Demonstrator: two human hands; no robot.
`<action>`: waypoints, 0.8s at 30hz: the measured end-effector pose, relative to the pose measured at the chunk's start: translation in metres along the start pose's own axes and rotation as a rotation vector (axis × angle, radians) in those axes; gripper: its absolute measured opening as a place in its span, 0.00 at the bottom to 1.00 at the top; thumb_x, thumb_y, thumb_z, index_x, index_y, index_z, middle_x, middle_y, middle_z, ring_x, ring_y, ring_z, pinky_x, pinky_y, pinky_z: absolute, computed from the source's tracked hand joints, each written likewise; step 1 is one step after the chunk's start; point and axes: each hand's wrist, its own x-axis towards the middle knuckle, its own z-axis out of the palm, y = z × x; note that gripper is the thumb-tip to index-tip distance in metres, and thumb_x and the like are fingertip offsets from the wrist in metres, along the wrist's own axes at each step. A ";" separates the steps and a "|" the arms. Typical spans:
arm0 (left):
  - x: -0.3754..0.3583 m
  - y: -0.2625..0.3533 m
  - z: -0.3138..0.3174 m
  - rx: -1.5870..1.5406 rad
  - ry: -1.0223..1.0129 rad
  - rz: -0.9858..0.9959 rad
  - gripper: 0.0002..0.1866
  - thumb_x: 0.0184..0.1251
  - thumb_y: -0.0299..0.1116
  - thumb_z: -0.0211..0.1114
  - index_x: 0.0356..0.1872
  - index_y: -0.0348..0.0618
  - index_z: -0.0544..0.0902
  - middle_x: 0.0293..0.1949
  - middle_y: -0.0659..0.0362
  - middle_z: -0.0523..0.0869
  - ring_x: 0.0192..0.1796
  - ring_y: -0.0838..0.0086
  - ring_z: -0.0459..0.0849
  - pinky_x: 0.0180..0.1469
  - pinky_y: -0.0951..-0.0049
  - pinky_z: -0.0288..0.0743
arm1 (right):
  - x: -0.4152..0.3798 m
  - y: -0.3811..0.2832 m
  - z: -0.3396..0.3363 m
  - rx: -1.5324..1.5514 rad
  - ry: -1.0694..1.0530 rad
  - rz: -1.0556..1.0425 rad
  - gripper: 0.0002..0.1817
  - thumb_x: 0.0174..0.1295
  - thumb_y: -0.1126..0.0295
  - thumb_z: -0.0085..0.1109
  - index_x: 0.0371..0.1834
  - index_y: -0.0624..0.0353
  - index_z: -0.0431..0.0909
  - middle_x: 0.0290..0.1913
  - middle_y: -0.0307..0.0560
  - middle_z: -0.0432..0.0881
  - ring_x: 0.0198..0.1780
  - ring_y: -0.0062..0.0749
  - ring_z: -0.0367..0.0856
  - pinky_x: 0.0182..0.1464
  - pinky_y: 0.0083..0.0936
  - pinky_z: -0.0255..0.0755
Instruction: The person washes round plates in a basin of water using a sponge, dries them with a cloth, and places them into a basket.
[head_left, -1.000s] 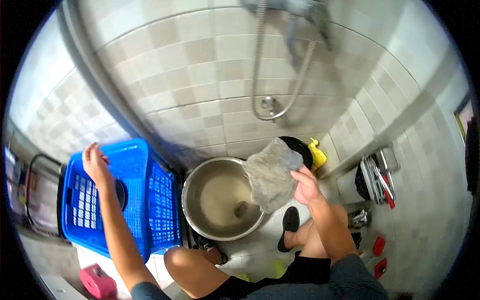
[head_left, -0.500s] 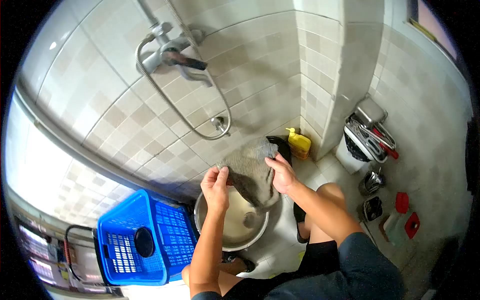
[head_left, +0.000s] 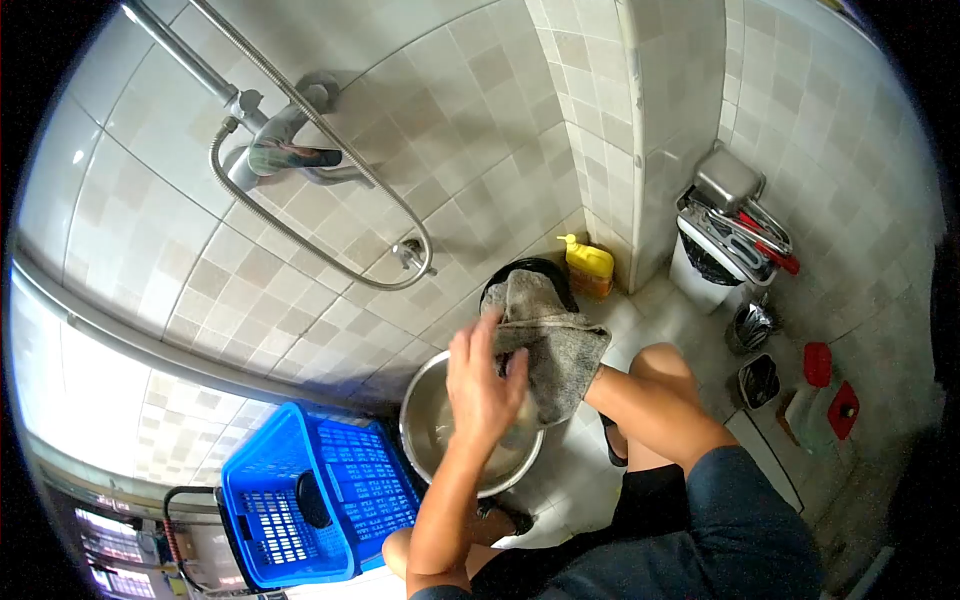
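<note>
A damp grey-brown cloth is draped over the end of my right arm, above the right side of a round metal basin. It covers my right hand, so those fingers are hidden. My left hand is raised over the basin at the cloth's left edge. Its fingers are apart and slightly blurred, with nothing visible in them. Cloudy liquid shows in the basin, partly behind my left hand and forearm. Beyond the cloth is a black rim or liner, mostly covered by it.
A blue plastic basket stands left of the basin. A yellow pump bottle sits by the wall corner. At right are a white bin topped with metal utensils, and red-lidded containers. A shower tap and hose hang above.
My left hand has let go of the cloth's edge. The cloth has gone from stretched between both hands to folded over my right hand. The view has shifted slightly.
</note>
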 end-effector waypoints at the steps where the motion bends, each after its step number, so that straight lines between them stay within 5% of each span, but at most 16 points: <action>1: 0.007 -0.017 0.006 0.050 0.022 0.087 0.20 0.56 0.25 0.73 0.53 0.38 0.84 0.51 0.48 0.84 0.54 0.47 0.80 0.58 0.53 0.74 | 0.002 0.001 0.000 0.010 0.010 -0.006 0.20 0.74 0.64 0.56 0.66 0.56 0.74 0.63 0.43 0.79 0.64 0.36 0.76 0.71 0.37 0.67; 6: 0.002 -0.060 0.032 0.154 -0.056 0.212 0.14 0.56 0.26 0.73 0.44 0.42 0.84 0.44 0.51 0.87 0.48 0.54 0.83 0.53 0.56 0.73 | 0.008 0.012 0.008 0.046 0.064 -0.031 0.20 0.74 0.63 0.57 0.66 0.56 0.74 0.63 0.43 0.79 0.64 0.36 0.76 0.70 0.38 0.67; 10: -0.007 -0.038 0.036 -0.156 -0.125 -0.049 0.10 0.66 0.27 0.70 0.44 0.38 0.80 0.37 0.47 0.84 0.35 0.50 0.86 0.39 0.60 0.80 | 0.012 0.012 0.003 0.020 0.071 -0.043 0.20 0.73 0.63 0.57 0.65 0.56 0.75 0.62 0.44 0.79 0.64 0.37 0.76 0.70 0.38 0.67; 19: -0.024 -0.029 0.046 -0.095 -0.079 0.077 0.15 0.64 0.26 0.71 0.50 0.41 0.79 0.44 0.47 0.85 0.42 0.47 0.87 0.41 0.56 0.83 | 0.008 -0.016 -0.015 -0.052 0.127 -0.112 0.21 0.72 0.61 0.58 0.64 0.56 0.75 0.61 0.44 0.79 0.63 0.37 0.76 0.69 0.38 0.67; 22: -0.043 -0.019 0.060 -0.368 -0.156 0.091 0.19 0.72 0.30 0.66 0.61 0.37 0.78 0.45 0.49 0.86 0.39 0.61 0.89 0.38 0.64 0.82 | 0.012 -0.045 -0.036 -0.078 0.184 -0.187 0.21 0.72 0.61 0.59 0.64 0.56 0.75 0.61 0.44 0.79 0.63 0.37 0.76 0.69 0.38 0.67; 24: -0.070 -0.025 0.067 -0.843 -0.481 -0.275 0.17 0.74 0.30 0.64 0.60 0.36 0.79 0.36 0.52 0.87 0.34 0.70 0.86 0.38 0.72 0.80 | 0.013 -0.065 -0.051 -0.088 0.214 -0.240 0.21 0.71 0.61 0.59 0.64 0.56 0.76 0.60 0.44 0.79 0.63 0.38 0.76 0.69 0.38 0.67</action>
